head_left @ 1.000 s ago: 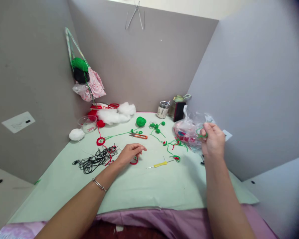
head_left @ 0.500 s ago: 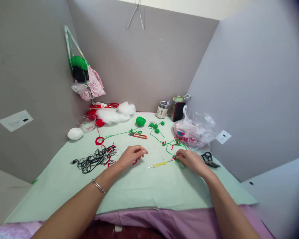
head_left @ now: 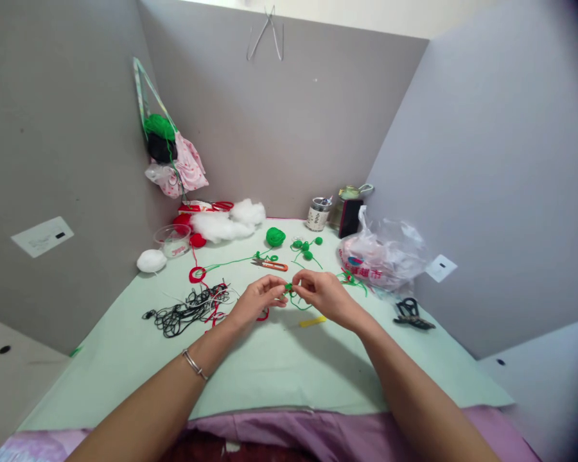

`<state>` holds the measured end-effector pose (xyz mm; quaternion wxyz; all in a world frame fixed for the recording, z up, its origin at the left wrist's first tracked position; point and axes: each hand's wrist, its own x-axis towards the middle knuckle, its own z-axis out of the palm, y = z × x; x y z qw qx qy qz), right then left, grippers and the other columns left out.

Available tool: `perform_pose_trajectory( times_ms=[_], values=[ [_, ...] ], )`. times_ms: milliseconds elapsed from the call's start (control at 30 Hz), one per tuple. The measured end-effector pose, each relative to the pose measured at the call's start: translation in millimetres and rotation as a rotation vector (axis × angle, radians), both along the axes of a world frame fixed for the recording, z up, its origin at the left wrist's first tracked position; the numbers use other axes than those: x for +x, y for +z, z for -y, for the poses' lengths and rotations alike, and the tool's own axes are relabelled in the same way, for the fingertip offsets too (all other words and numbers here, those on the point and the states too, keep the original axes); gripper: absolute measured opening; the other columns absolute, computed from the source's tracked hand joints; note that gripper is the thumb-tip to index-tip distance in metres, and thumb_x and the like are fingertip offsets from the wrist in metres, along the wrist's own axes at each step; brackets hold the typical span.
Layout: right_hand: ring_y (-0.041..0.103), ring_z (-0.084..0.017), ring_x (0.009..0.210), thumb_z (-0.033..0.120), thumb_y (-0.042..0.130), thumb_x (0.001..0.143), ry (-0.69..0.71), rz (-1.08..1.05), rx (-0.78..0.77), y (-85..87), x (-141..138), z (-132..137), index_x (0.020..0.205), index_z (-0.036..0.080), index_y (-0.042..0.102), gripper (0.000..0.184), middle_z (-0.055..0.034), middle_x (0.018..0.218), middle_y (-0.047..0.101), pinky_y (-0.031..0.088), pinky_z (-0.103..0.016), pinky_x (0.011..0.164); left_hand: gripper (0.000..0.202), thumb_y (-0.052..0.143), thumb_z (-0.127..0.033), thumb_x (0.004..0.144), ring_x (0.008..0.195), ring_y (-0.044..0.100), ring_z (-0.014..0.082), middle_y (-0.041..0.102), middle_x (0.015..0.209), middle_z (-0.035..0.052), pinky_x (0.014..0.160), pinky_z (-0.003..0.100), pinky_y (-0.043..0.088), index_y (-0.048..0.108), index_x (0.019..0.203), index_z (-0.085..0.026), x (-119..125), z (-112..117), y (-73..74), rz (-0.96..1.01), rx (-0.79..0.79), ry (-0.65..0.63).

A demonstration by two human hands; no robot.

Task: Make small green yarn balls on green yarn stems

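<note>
A small green crocheted piece (head_left: 288, 288) with a loose yarn tail is pinched between my two hands, just above the table. My left hand (head_left: 260, 299) grips its left side with thumb and fingers. On its right side, the thumb and fingertips of my right hand (head_left: 325, 296) close on it. The fingers cover much of the piece, so its shape is unclear. Below my right hand lies a yellow-handled crochet hook (head_left: 313, 321), its right end out of sight. Orange-handled thread snips (head_left: 270, 264) rest beyond my hands.
Tangled black yarn (head_left: 183, 313) lies left, near a red ring (head_left: 197, 274) and white yarn ball (head_left: 151, 260). Behind are white stuffing (head_left: 221, 226), a green yarn ball (head_left: 275, 237) and small green balls (head_left: 307, 255). A plastic bag (head_left: 383, 253) and black hair clip (head_left: 413, 314) sit right.
My right hand has picked up the small green piece from the table's right side and brought it left to my left hand. My left hand now grips it too. The view has shifted slightly.
</note>
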<state>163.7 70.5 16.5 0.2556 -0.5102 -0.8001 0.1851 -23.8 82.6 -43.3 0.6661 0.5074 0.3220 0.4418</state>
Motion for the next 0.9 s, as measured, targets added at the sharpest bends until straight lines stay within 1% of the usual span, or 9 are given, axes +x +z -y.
perform_pose_trajectory(
  times_ms=[167,300,400,500,567,633,733,833,900],
  values=[
    [0.044,-0.009,0.050,0.029,0.056,0.086,0.049,-0.016,-0.027,-4.2,-16.2,-9.7,0.080,0.019,0.064,0.014,0.0040,0.054,0.053,0.031,-0.020,0.052,0.031,0.073,-0.038,0.074,0.076,0.061,0.0127,0.062,0.090,0.0038,0.079,0.030,0.052,0.063,0.093,-0.016,-4.1,-4.6,-2.6,0.040,0.002,0.025],
    [0.044,-0.009,0.048,0.035,0.057,0.085,0.068,-0.272,-0.104,-19.6,-12.4,-18.6,0.084,0.018,0.063,0.018,0.0042,0.053,0.053,0.033,-0.020,0.050,0.029,0.074,-0.036,0.073,0.075,0.062,0.0115,0.062,0.090,0.0025,0.078,0.027,0.051,0.062,0.090,-0.016,-3.9,-6.6,-3.7,0.013,0.008,0.066],
    [0.045,-0.009,0.046,0.041,0.060,0.082,-0.060,-0.501,-0.085,-25.3,4.5,-28.9,0.081,0.016,0.061,0.025,0.0039,0.051,0.053,0.034,-0.021,0.048,0.030,0.073,-0.037,0.074,0.072,0.063,0.0113,0.061,0.087,0.0009,0.075,0.028,0.052,0.059,0.090,-0.016,-4.7,-8.8,-4.2,0.042,-0.004,0.126],
    [0.045,-0.009,0.045,0.043,0.064,0.078,-0.239,-0.560,0.021,-23.5,24.7,-36.9,0.075,0.016,0.059,0.027,0.0039,0.049,0.051,0.033,-0.021,0.046,0.033,0.073,-0.039,0.074,0.073,0.064,0.0121,0.062,0.086,0.0009,0.076,0.029,0.053,0.056,0.092,-0.017,-5.9,-10.2,-4.7,0.068,-0.012,0.171],
    [0.043,-0.009,0.045,0.042,0.064,0.078,-0.292,-0.585,0.065,-21.5,30.7,-38.3,0.074,0.016,0.058,0.027,0.0040,0.049,0.051,0.031,-0.021,0.045,0.034,0.074,-0.037,0.073,0.073,0.064,0.0120,0.062,0.087,0.0009,0.078,0.029,0.053,0.056,0.095,-0.017,-6.3,-9.9,-5.4,0.068,-0.005,0.170],
    [0.042,-0.008,0.044,0.043,0.064,0.078,-0.262,-0.643,0.041,-21.5,26.9,-35.9,0.076,0.016,0.058,0.028,0.0043,0.049,0.051,0.030,-0.021,0.044,0.035,0.074,-0.035,0.073,0.076,0.065,0.0121,0.063,0.090,0.0016,0.081,0.029,0.052,0.057,0.098,-0.017,-5.9,-9.2,-6.4,0.047,0.005,0.157],
    [0.040,-0.008,0.042,0.043,0.063,0.077,-0.128,-0.690,-0.110,-26.4,6.8,-27.6,0.083,0.016,0.059,0.028,0.0053,0.048,0.051,0.029,-0.020,0.042,0.033,0.074,-0.034,0.074,0.076,0.065,0.0114,0.063,0.090,0.0010,0.080,0.027,0.050,0.059,0.098,-0.018,-4.8,-8.7,-8.3,0.022,0.012,0.154],
    [0.040,-0.007,0.041,0.041,0.065,0.076,-0.013,-0.636,-0.266,-35.1,-15.0,-20.1,0.093,0.015,0.061,0.031,0.0060,0.048,0.053,0.032,-0.020,0.043,0.031,0.073,-0.035,0.074,0.071,0.063,0.0098,0.062,0.083,-0.0011,0.077,0.025,0.050,0.059,0.095,-0.018,-3.6,-9.8,-10.0,0.033,0.019,0.172],
    [0.041,-0.007,0.040,0.041,0.065,0.075,0.002,-0.607,-0.339,-40.4,-23.4,-18.2,0.092,0.015,0.061,0.030,0.0056,0.047,0.054,0.033,-0.020,0.043,0.030,0.073,-0.036,0.073,0.068,0.062,0.0092,0.062,0.079,-0.0018,0.075,0.025,0.050,0.059,0.092,-0.018,-2.9,-10.6,-10.4,0.038,0.024,0.190]
  ],
)
